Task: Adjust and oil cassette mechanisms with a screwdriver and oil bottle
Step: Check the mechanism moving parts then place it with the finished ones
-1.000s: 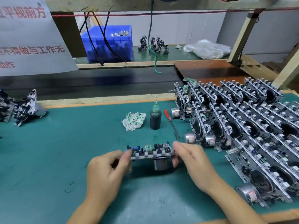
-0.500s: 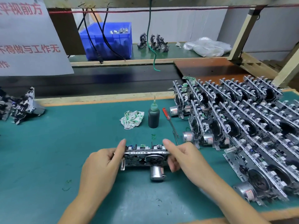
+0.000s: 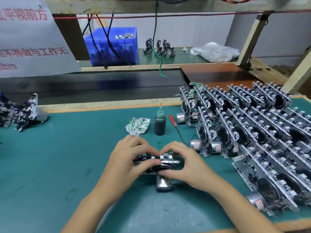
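left hand (image 3: 127,158) fingers curled round the cassette mechanism (image 3: 159,163) | right hand (image 3: 186,163) fingers gripping its other end | mechanism held low over the green surface (image 3: 58,157), motor can toward the camera | oil bottle (image 3: 160,122) upright beyond the hands | screwdriver (image 3: 175,127) lying just right of bottle | crumpled cloth (image 3: 138,126) left of bottle

Oil bottle (image 3: 160,124) behind held mechanism (image 3: 157,163), cloth (image 3: 137,126) left of bottle, screwdriver (image 3: 176,128) right, mechanism rows (image 3: 249,132) far right
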